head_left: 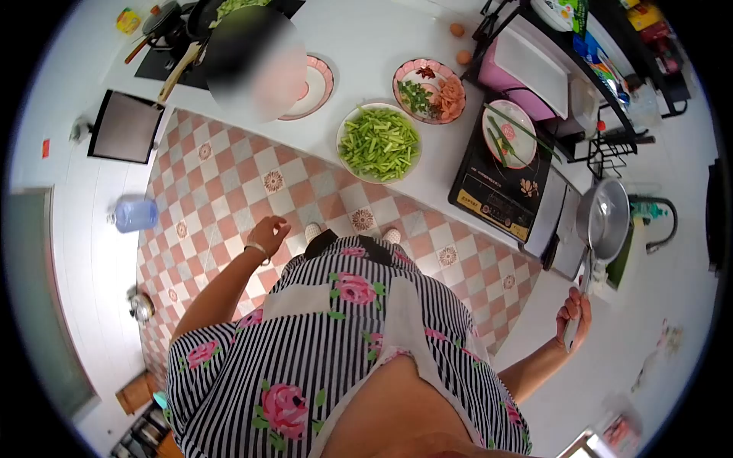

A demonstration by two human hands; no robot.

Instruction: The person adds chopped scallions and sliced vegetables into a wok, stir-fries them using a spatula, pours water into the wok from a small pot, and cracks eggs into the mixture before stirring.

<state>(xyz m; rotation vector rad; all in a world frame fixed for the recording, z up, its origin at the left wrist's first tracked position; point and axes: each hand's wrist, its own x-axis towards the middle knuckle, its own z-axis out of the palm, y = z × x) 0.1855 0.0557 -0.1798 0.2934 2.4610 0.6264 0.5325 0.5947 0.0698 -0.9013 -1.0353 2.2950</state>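
Note:
My right hand point(574, 319) is closed around the long handle of a metal saucepan point(609, 217), held by the sink at the right. The inside of the pan shows, with a shine on its bottom. My left hand point(269, 233) hangs over the tiled floor at my side, fingers loosely bent and holding nothing. On the counter ahead, a bowl of chopped green stalks point(379, 143) stands near the edge. Behind it is a plate point(397, 90) with sliced meat, chopped greens and dried red chilli.
A black induction cooker point(500, 183) carries a plate point(527, 114) with green onions. A faucet point(670, 221) curves beside the sink. Two eggs point(456, 30) lie near a pink container point(519, 72). At the upper left, a wok point(205, 17) holds greens; a blurred patch hides part of the stove.

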